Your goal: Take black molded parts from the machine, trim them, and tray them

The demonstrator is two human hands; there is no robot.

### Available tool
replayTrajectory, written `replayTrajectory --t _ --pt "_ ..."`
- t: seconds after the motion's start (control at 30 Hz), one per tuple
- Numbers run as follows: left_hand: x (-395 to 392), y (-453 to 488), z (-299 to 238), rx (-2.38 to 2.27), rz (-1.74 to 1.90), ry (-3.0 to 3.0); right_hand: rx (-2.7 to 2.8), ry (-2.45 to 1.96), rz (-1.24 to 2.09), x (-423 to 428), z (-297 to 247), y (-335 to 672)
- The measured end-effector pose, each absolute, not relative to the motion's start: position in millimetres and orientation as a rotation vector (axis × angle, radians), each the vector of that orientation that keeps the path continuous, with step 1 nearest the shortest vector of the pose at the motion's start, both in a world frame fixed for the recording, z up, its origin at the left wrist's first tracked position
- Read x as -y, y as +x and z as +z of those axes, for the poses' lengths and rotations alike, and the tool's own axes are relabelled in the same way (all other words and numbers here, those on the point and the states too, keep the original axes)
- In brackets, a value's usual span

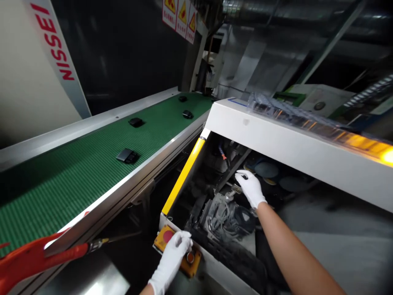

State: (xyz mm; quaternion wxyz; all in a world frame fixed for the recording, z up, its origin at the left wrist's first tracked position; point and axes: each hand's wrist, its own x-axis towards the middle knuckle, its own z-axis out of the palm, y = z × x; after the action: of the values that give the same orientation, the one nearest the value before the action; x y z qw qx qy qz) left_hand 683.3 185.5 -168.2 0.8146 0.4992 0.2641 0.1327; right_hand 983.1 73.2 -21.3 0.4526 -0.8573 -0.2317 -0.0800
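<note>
My left hand point(173, 260), in a white glove, is over a yellow control box point(192, 268) at the lower middle. Its fingers are curled together between a red button point(168, 236) and an orange-lit button point(190, 257); whether they touch the box I cannot tell. Reaching into the opening of a white machine frame point(260, 127), my gloved right hand point(251, 189) has thumb and fingers bent into a pinch. Anything at those fingertips is too small to make out. Below that hand lies a dusty mechanism point(227, 215) with cables.
On the left runs a green ribbed conveyor belt point(92, 164) carrying several black parts, one nearest me point(127, 155). A yellow bar point(184, 176) edges the opening. An orange-red air gun point(61, 252) is at lower left. Clear plastic trays point(294, 116) rest on the frame.
</note>
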Motion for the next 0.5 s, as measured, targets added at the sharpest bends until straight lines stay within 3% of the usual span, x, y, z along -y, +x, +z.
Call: replayTrajectory --t 0.5 --pt "-181.3 653.1 -159.2 -0.577 0.231 1.062 0.398 -2.120 -0.376 -77.6 -39.1 979.0"
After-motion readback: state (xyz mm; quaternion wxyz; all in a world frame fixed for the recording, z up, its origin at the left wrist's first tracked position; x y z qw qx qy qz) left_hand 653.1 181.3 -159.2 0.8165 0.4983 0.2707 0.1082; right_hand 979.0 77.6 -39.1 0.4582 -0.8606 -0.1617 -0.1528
